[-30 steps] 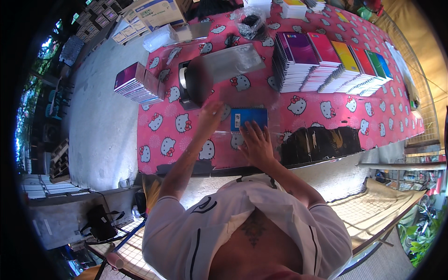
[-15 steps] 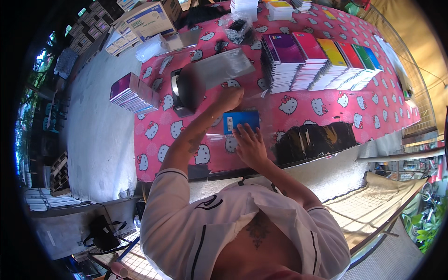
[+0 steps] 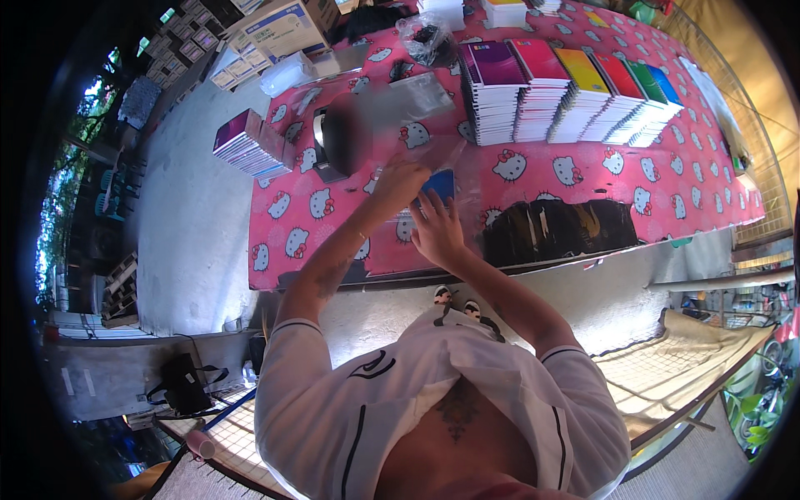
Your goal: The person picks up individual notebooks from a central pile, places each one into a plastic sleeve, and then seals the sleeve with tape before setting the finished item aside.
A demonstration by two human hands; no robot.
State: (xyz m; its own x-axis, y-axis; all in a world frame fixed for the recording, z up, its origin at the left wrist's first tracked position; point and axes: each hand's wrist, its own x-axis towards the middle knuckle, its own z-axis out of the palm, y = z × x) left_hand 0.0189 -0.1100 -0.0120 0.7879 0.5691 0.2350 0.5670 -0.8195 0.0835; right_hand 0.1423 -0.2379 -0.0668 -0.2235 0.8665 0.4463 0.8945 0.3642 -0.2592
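A small blue notebook (image 3: 437, 185) lies on the table in front of me, with clear plastic film (image 3: 468, 171) spread around it. Flat on its near part, my right hand (image 3: 438, 229) rests with the fingers apart. My left hand (image 3: 400, 185) is closed at the notebook's left edge, beside the film; its fingertips are hidden, so what they pinch cannot be made out. Beyond my left forearm, a dark, blurred round shape (image 3: 348, 137) stands in front of a black and silver device (image 3: 327, 142). More clear plastic sleeves (image 3: 421, 98) lie behind it.
Stacked spiral notebooks (image 3: 498, 104) in several colours line the far right of the pink patterned tablecloth (image 3: 692, 196). A smaller notebook stack (image 3: 254, 146) sits at the left edge. Black torn sheeting (image 3: 558, 233) covers the near edge. Cardboard boxes (image 3: 283, 35) stand far left.
My left hand has come nearer, from beyond the notebook to its left edge, covering part of it. My right hand stays on the notebook. The whole view has shifted slightly.
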